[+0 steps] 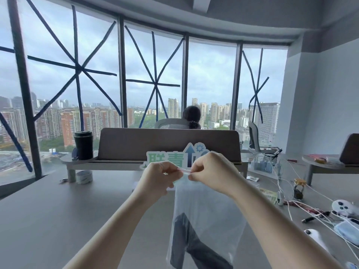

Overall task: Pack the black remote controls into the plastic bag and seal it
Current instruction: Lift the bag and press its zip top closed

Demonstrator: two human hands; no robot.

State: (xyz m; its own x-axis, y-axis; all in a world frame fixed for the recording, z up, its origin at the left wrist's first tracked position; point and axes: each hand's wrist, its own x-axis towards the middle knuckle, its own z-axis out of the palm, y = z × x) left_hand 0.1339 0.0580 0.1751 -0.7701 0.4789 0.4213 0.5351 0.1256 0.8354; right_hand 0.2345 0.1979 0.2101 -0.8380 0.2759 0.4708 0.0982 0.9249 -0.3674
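Note:
A clear plastic bag (206,206) hangs in the air above the grey desk, held up by its top edge. My left hand (155,179) pinches the left end of its red zip strip, and my right hand (211,171) pinches the strip just to the right. The two hands nearly touch. Two black remote controls (186,241) lie at the bottom of the bag, crossing each other, dimmed by the plastic.
A brown desk divider (167,142) with a cut-out sign (167,158) stands behind my hands. A black tumbler (84,144) and a tape roll (84,176) sit at the left. White cables, a small jar (299,188) and white controllers (342,207) crowd the right. A person sits beyond the divider.

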